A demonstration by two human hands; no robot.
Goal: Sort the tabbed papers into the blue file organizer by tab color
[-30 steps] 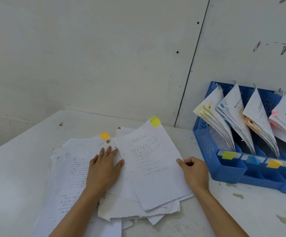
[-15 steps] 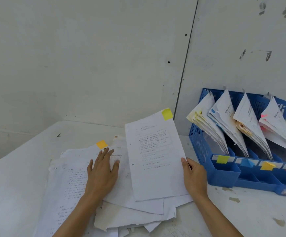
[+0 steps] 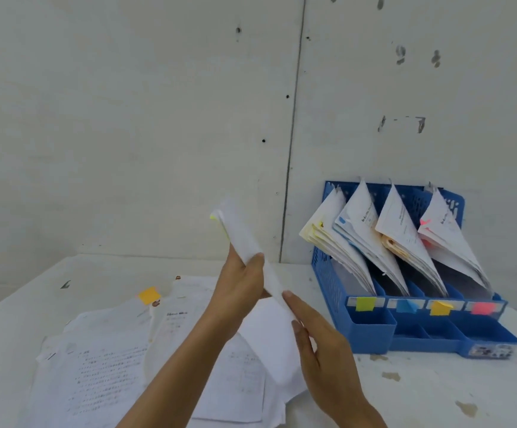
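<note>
Head view has the left hand (image 3: pixel 240 291) gripping the upper part of the yellow-tabbed paper (image 3: pixel 245 239), raised edge-on over the loose paper pile (image 3: pixel 106 359) on the white table (image 3: pixel 436 390), while the right hand (image 3: pixel 325 356) lays straight fingers against its lower edge, and the blue file organizer (image 3: pixel 371 332) stands to the right by the far wall, its four slots stuffed with papers.

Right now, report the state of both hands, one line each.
Left hand: grips the yellow-tabbed paper, held up above the table.
Right hand: open, straight fingers resting against the same paper's lower part.
</note>
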